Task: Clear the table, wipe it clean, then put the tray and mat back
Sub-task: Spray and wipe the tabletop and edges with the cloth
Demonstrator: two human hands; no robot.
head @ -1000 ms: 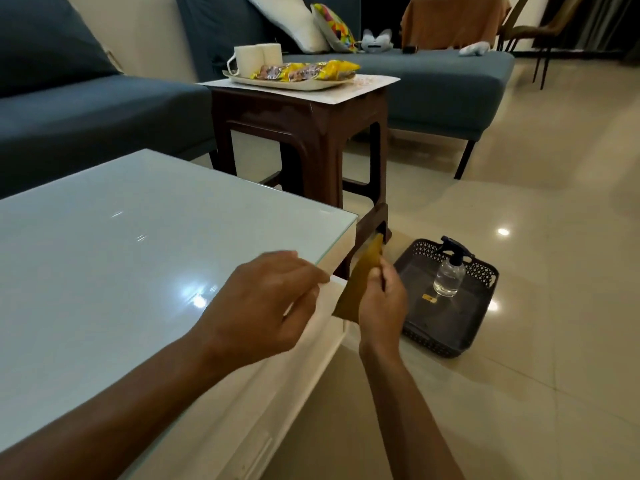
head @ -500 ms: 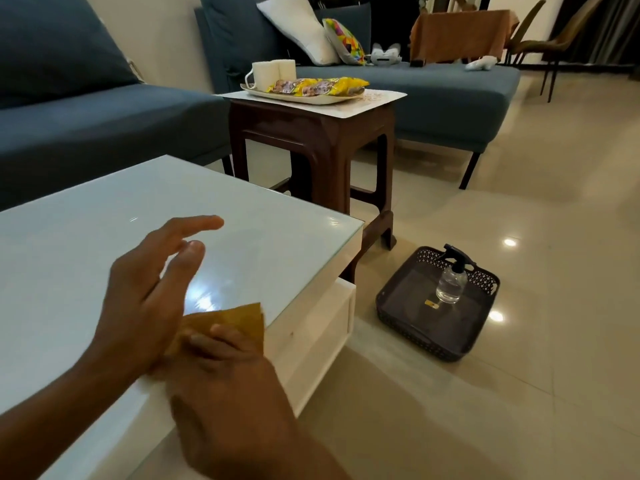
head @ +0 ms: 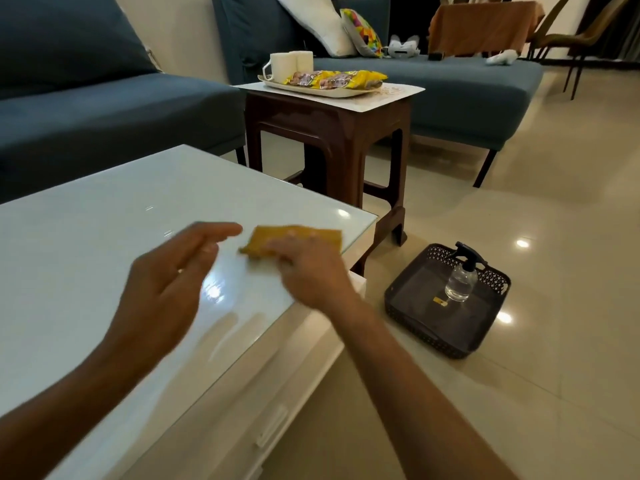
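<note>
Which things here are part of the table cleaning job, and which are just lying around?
Job: yellow cloth under right hand; left hand; glass table; tray and mat on stool; spray bottle.

Lying about: cushions, sofa, basket.

Blue sectional sofa (head: 86, 109), dark wooden stool (head: 332, 133), glossy beige tiled floor (head: 554, 202) with light reflections.

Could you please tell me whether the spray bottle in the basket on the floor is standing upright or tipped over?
Upright: the spray bottle stands on its base in the dark basket, nozzle on top.
</note>
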